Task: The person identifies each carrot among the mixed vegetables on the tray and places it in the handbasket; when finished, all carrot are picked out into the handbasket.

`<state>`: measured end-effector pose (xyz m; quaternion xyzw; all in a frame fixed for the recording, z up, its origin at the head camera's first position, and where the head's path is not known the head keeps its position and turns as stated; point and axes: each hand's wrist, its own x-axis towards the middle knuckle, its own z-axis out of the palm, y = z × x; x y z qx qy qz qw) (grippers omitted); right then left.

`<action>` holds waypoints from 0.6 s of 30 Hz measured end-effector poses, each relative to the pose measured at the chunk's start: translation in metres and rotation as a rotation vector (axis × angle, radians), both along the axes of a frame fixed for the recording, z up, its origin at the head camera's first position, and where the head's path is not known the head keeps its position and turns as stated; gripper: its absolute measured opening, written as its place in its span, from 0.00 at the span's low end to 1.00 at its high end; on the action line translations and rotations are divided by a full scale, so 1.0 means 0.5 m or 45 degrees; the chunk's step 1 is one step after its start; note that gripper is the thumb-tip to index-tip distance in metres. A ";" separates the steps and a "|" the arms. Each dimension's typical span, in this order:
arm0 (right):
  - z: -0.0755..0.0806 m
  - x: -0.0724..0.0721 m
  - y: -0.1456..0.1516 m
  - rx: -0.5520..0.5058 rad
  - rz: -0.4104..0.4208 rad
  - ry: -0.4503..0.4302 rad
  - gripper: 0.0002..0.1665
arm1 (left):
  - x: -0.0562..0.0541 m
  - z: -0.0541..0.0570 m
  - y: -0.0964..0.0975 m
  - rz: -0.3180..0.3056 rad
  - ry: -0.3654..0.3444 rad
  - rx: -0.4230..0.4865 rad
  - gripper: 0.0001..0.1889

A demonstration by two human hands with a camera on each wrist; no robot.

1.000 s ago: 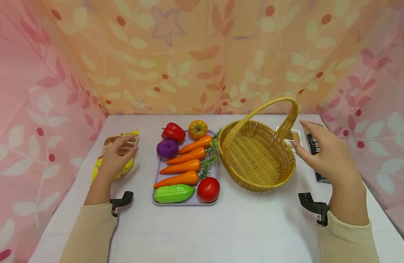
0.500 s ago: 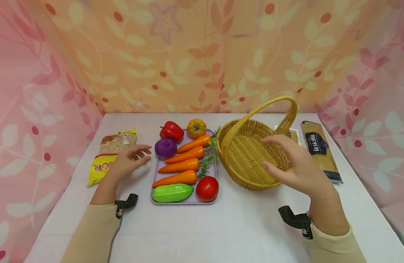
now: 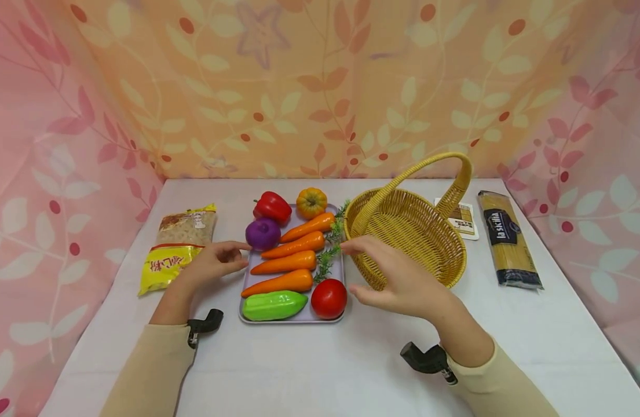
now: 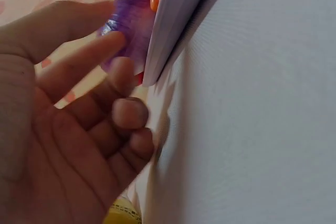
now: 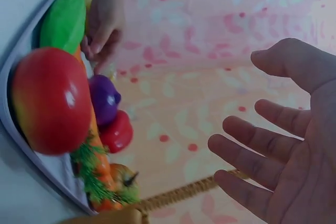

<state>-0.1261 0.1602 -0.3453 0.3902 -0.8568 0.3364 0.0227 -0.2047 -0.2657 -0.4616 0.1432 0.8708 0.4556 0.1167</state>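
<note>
A lilac tray (image 3: 293,322) bears several orange carrots (image 3: 293,262) with green tops, a purple onion-like vegetable (image 3: 263,234), a red bell pepper (image 3: 273,208), a small orange pumpkin (image 3: 311,202), a light green ridged vegetable (image 3: 275,306) and a red tomato (image 3: 328,299). My left hand (image 3: 214,264) is at the tray's left edge with loosely bent fingers, near the purple vegetable; its palm holds nothing in the left wrist view. Thumb and fingers apart, my right hand (image 3: 398,278) hovers right of the tomato, in front of the wicker basket (image 3: 403,243), partly hiding it.
A yellow bag of dry food (image 3: 179,249) lies left of the tray. Beyond the basket's tall handle (image 3: 424,168) are a flat white-and-brown packet (image 3: 463,220) and a packet of pasta (image 3: 509,239). Patterned cloth walls (image 3: 320,92) stand behind and at both sides.
My right hand has moved left from the pasta packet, across the basket, to near the tomato. The left hand has shifted right from the yellow bag to the tray's edge.
</note>
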 end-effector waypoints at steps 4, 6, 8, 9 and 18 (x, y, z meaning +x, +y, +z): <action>-0.022 -0.020 -0.033 -0.002 0.037 -0.081 0.34 | 0.003 -0.002 0.001 -0.002 -0.049 -0.019 0.21; -0.035 -0.033 -0.052 0.009 0.044 -0.129 0.32 | 0.004 0.000 0.001 -0.004 -0.060 -0.027 0.21; -0.048 -0.045 -0.071 0.033 0.048 -0.185 0.31 | 0.004 0.000 0.000 -0.004 -0.071 -0.047 0.20; -0.055 -0.050 -0.081 0.048 0.049 -0.210 0.30 | 0.004 0.000 0.000 -0.003 -0.076 -0.059 0.20; -0.105 -0.085 -0.149 0.209 0.020 -0.223 0.30 | 0.001 -0.005 -0.001 -0.012 -0.090 -0.122 0.16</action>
